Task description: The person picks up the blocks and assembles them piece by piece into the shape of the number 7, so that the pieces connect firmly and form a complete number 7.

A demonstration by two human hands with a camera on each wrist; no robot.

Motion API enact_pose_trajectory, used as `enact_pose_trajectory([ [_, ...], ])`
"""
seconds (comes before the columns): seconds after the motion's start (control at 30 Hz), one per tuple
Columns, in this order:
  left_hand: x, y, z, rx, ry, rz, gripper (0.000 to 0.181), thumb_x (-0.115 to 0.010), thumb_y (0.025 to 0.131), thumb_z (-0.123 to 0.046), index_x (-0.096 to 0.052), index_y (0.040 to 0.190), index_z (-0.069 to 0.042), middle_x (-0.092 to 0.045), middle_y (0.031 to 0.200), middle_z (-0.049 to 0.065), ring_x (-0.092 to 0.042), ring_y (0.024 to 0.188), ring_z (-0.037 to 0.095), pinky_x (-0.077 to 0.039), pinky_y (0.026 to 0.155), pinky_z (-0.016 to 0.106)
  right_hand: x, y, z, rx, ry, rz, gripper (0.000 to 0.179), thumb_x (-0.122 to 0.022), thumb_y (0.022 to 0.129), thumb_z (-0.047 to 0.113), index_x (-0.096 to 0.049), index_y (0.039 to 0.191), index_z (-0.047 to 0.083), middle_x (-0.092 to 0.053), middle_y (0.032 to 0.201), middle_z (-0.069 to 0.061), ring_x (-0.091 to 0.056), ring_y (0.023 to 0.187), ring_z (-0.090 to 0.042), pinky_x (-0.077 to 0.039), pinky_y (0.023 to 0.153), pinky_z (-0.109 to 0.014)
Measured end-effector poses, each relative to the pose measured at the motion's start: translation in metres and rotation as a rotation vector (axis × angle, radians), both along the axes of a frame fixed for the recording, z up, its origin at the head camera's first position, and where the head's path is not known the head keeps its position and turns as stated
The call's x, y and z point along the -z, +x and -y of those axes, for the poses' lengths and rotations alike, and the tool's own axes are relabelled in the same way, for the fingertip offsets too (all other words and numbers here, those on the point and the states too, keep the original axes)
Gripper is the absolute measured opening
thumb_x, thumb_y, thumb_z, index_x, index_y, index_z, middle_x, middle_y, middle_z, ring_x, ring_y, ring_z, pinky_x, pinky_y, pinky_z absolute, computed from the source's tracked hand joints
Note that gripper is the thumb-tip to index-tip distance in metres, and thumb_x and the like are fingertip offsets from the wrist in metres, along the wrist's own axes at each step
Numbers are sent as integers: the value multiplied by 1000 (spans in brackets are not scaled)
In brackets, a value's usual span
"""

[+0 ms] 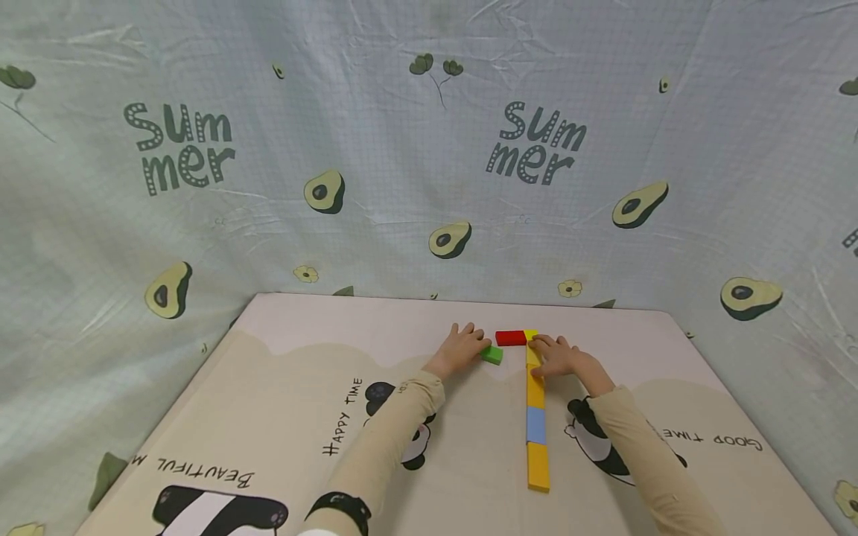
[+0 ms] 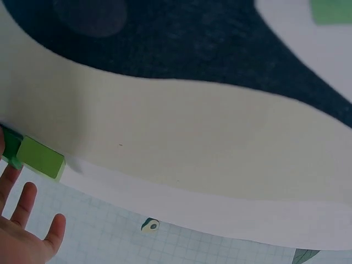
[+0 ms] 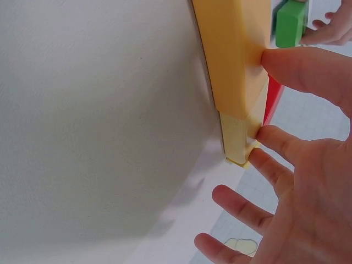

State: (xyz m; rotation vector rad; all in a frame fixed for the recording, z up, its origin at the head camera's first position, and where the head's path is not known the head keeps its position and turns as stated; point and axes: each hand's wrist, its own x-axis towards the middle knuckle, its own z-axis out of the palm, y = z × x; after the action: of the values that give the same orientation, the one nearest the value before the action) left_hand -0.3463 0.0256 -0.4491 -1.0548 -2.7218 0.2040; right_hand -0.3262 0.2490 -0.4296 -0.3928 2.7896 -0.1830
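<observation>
Near to far on the desk (image 1: 281, 417): the block row (image 1: 537, 439) runs yellow, blue, orange, then pale yellow, with the red block (image 1: 511, 338) across its far end. These look light, rigid and smooth, so best pinched by the long sides. Right hand (image 1: 559, 357) fingers spread, pressing the row's far end. Left hand (image 1: 462, 347) pinches the green block (image 1: 492, 355), just left of the row.
</observation>
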Motion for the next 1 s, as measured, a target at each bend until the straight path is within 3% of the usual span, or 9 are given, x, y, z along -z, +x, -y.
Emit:
enact_pose_trajectory([
  [0.43,-8,-4,3,4,28,-72,25,-51,90,-22,-54,115,-23,-56,107,-2,-46,103,18,-39,90,44,0,-2,-1,-3,-8,14,64,-56,78,34,-37,132,4,-27,140,-21,-28,119,-46,-24,92,-67],
  [0.77,-10,-10,7,-30,49,-63,25,-53,89,-24,-54,114,-22,-56,107,-2,-45,105,19,-37,92,45,-1,1,-1,-5,-9,7,64,-57,78,33,-38,131,4,-27,140,-22,-28,119,-48,-24,91,-68],
  [0.87,-10,-13,8,-51,82,-33,23,-54,89,-22,-55,111,-21,-56,106,-1,-45,104,20,-37,90,45,-2,2,0,-3,-11,6,63,-57,78,33,-38,131,4,-27,139,-22,-27,119,-49,-24,91,-68],
  [0.9,-1,-22,8,-43,99,-63,21,-49,91,-26,-54,111,-23,-55,105,-2,-44,103,19,-36,88,44,-3,2,0,-2,-13,6,63,-57,78,32,-38,131,4,-27,139,-22,-27,119,-49,-24,91,-68],
  [1.0,-1,-26,9,-68,116,-38,22,-51,90,-26,-55,111,-24,-55,105,-2,-44,101,18,-36,85,43,-1,0,0,2,-13,5,63,-56,78,33,-38,132,4,-27,140,-22,-27,119,-49,-24,92,-68],
])
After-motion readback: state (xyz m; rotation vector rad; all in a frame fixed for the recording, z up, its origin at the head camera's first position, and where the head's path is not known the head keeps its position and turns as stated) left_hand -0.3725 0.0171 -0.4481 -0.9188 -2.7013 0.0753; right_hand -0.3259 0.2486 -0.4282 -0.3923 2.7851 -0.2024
